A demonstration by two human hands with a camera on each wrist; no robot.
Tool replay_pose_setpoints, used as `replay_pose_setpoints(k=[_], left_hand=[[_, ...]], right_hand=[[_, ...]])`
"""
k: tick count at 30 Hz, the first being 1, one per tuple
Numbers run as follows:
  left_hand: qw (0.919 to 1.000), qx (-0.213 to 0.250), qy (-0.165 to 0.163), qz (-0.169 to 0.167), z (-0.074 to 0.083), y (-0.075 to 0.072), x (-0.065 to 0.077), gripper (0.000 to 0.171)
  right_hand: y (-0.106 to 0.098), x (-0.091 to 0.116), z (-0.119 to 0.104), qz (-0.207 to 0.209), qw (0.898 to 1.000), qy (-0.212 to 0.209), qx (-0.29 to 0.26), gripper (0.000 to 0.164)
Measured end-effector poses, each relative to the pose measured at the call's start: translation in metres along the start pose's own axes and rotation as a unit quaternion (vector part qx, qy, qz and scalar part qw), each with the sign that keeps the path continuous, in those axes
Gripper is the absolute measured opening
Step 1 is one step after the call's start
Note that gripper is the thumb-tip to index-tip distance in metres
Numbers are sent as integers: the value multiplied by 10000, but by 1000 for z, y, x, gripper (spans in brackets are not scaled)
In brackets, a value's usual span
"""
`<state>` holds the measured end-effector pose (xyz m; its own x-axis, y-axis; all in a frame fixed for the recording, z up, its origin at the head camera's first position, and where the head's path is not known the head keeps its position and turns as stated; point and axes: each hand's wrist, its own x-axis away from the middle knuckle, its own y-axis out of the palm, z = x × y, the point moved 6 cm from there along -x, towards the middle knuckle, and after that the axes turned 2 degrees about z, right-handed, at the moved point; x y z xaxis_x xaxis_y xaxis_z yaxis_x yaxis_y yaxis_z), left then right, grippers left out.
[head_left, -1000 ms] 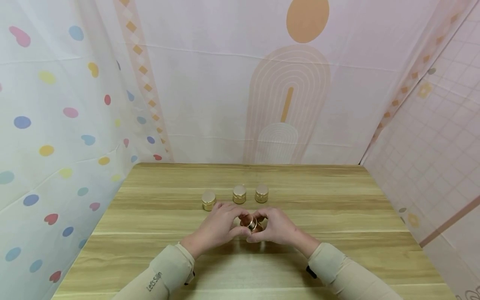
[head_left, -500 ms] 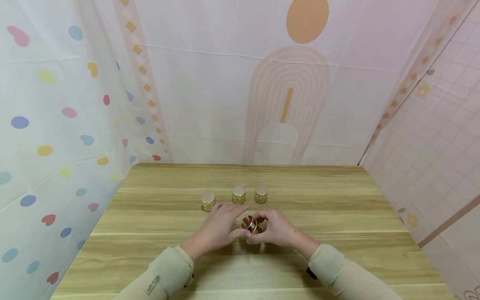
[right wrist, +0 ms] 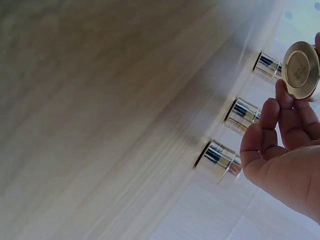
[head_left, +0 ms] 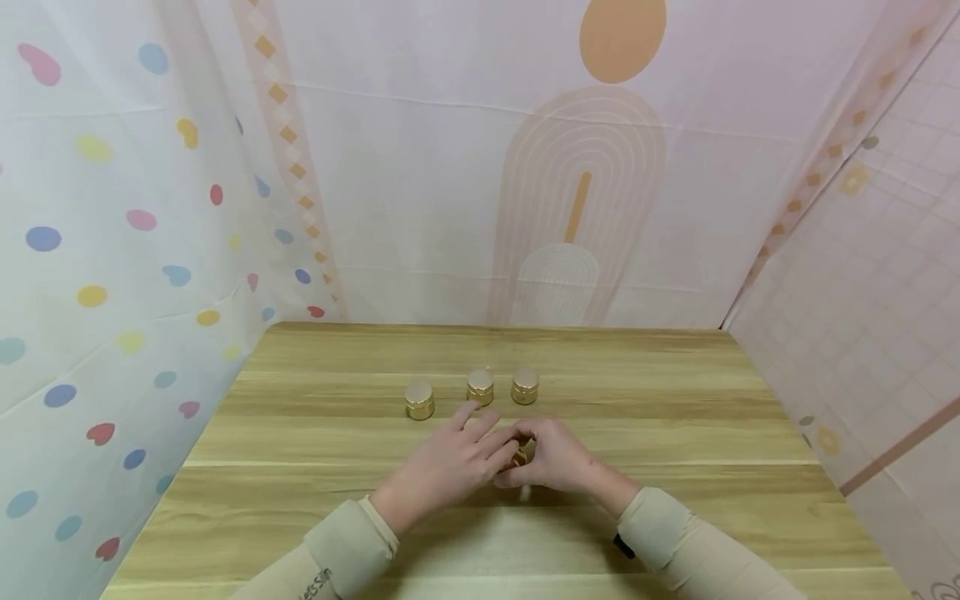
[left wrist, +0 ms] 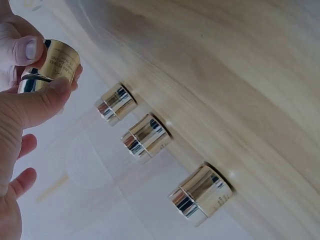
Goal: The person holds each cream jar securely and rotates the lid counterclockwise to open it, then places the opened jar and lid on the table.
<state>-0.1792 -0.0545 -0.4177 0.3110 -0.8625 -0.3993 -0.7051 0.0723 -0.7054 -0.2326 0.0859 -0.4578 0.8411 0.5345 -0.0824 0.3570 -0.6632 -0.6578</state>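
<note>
A shiny gold lidded jar [left wrist: 62, 61] with small print on its side is held between both hands over the table. The right hand [head_left: 558, 457] grips it, with thumb and fingers curled round it. My left hand [head_left: 450, 462] covers the jar's left side, its thumb and fingers pinching it while other fingers spread away. From the head view little of this jar [head_left: 520, 457] shows. The right wrist view shows its round base [right wrist: 300, 70] with faint printing. Beyond the hands stand a left jar [head_left: 419, 400], a middle jar [head_left: 480, 388] and a right jar [head_left: 525, 387], all gold and upright.
The wooden table [head_left: 660, 392] spreads out around the hands. A patterned cloth [head_left: 420, 200] hangs behind its far edge, with a dotted cloth [head_left: 135, 350] on the left and a grid-patterned cloth [head_left: 870, 333] on the right.
My left hand loosened from the jar half a second ago. Since then it has moved right and closed over it, covering most of it. The right hand keeps its grip; the standing jars stay put.
</note>
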Motion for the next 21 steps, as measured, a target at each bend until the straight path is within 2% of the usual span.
replay_pose_setpoints(k=[2, 5, 9, 11, 13, 15, 18, 21], left_hand=[[10000, -6, 16, 20, 0, 1, -1, 42], [9997, 189, -127, 42, -2, 1, 0, 36], [9964, 679, -495, -99, -7, 4, 1, 37], [9911, 1068, -766, -201, -11, 6, 1, 43], [9820, 1489, -1108, -347, -15, 10, 3, 46], [9688, 1900, -1499, -535, -19, 16, 5, 50], [9433, 2465, -2049, -862, -25, 27, 10, 53], [9141, 3016, -2485, -1080, -27, 38, 14, 53]], right_hand=[[0, 0, 0, 2, 10000, -8, 7, 39], [0, 1, 1, -23, 10000, 1, 33, 39], [-1, 1, 4, -57, 9999, 105, 46, 42], [-2, 1, 7, -50, 9998, 193, 49, 45], [-3, 2, 8, -7, 9997, 229, 91, 47], [-5, 2, 10, 27, 9996, 253, 141, 48], [-7, 3, 13, 61, 9993, 306, 191, 50], [-12, 6, 19, 83, 9988, 414, 261, 52]])
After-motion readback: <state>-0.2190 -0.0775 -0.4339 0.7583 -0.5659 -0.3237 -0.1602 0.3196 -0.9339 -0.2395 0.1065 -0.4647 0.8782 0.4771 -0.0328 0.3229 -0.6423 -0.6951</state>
